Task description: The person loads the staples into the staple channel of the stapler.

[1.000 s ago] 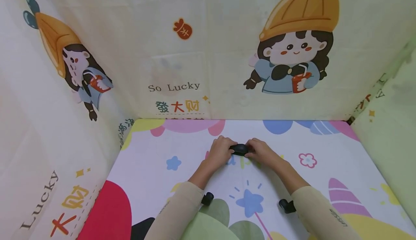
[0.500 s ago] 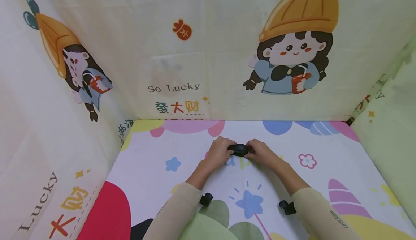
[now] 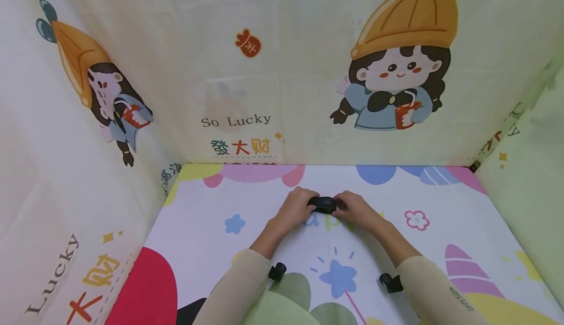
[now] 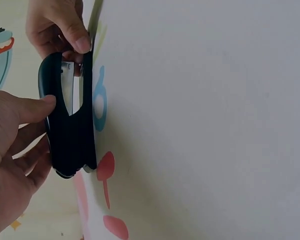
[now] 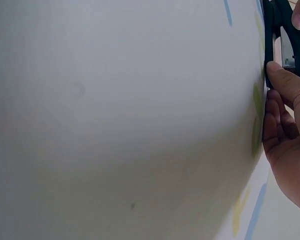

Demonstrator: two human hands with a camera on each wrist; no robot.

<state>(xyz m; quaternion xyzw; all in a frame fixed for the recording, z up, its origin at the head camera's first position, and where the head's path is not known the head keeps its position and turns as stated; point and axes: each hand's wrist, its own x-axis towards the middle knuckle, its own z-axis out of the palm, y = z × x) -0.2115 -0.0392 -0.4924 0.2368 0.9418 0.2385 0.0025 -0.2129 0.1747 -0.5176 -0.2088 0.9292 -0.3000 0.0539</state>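
A black stapler (image 3: 323, 205) stands on the patterned tabletop, held between both hands. My left hand (image 3: 297, 206) grips its hinge end, with the thumb on the near side in the head view. At the opposite end, my right hand (image 3: 356, 209) pinches the base, its thumb (image 5: 285, 80) against the lower arm. The left wrist view shows the stapler's body (image 4: 72, 140) side on. A gap separates its upper and lower arms, and the silver staple channel (image 4: 68, 85) shows there. Some right fingers are hidden behind the front end.
The white tabletop (image 3: 194, 237) has printed stars, flowers and letters. Cream cloth walls (image 3: 308, 119) with cartoon figures enclose its back and sides. Black wrist devices (image 3: 277, 271) sit at both sleeves.
The scene sits slightly lower in the head view, and the left forearm has shifted a little left. Both hands keep their hold on the stapler.
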